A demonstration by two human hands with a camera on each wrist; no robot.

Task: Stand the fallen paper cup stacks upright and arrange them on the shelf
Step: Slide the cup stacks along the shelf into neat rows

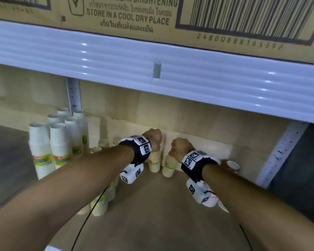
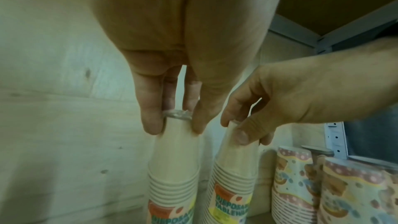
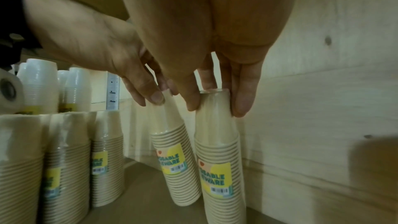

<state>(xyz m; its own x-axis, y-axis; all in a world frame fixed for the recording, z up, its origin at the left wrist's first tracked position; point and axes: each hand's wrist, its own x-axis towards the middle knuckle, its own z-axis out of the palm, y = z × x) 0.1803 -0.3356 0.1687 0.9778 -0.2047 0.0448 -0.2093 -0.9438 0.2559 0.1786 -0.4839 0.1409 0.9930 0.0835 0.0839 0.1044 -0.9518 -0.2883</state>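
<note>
Two beige paper cup stacks with yellow labels stand side by side on the shelf board, close to the wooden back wall. My left hand pinches the plastic-wrapped top of the left stack from above. My right hand grips the top of the right stack in the same way. In the head view both hands are side by side over the stacks, which lean slightly. The stack bottoms touch the board.
Tall white cup stacks stand at the back left, with more beige stacks in front. Bear-patterned cup stacks stand to the right, and a cup stack lies there. The white upper shelf edge hangs low overhead.
</note>
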